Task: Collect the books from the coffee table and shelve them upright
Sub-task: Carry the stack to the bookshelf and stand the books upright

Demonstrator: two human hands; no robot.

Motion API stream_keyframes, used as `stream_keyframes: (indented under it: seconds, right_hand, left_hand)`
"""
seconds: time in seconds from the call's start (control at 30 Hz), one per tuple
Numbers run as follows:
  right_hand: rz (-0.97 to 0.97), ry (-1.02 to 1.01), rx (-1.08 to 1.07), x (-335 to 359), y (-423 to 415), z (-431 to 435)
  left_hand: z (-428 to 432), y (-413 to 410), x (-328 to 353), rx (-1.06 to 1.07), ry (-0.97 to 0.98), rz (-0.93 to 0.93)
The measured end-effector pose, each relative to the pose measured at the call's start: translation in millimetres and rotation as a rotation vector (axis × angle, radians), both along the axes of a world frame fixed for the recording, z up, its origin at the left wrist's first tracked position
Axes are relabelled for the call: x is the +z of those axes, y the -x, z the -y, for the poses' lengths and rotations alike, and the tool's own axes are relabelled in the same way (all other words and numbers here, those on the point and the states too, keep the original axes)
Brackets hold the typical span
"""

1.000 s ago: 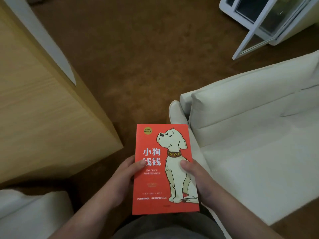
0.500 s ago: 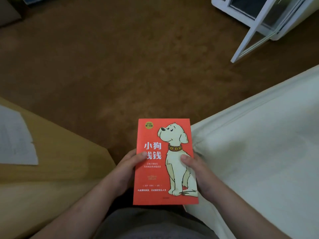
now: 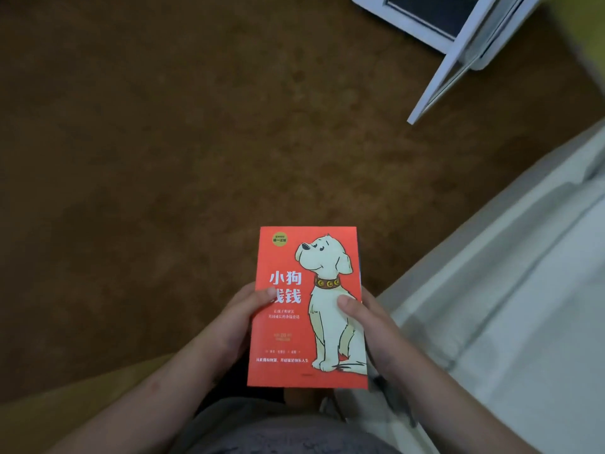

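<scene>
Grasping red book (image 3: 289, 342): left grip (image 3: 234, 322), right grip (image 3: 373, 326); brown carpet (image 3: 163, 158) below, white sofa (image 3: 507, 306) alongside.

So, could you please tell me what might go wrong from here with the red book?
The left hand and right hand hold the red book only at its side edges, so it could slip onto the carpet. The open white door ahead juts into the walkway and might be bumped.
</scene>
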State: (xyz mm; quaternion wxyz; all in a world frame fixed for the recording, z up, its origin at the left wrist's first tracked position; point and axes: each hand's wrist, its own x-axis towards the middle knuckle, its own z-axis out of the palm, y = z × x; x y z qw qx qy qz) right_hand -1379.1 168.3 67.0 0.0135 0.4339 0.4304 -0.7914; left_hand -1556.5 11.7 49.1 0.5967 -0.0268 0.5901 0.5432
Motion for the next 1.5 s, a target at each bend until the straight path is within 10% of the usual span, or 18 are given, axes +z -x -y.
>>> stream_keyframes:
  seconds: [0.37,1.03,1.5]
  right_hand:
    - [0.059,0.043,0.190,3,205,-13]
    - [-0.019,0.008,0.912,13,566,-59]
    - [0.004,-0.014,1.531,7,756,142]
  left_hand:
    - [18,184,-4,0.096,-0.026,-0.026]
    - [26,368,0,0.895,-0.028,0.008]
    - [174,431,-8,1.508,-0.108,0.050]
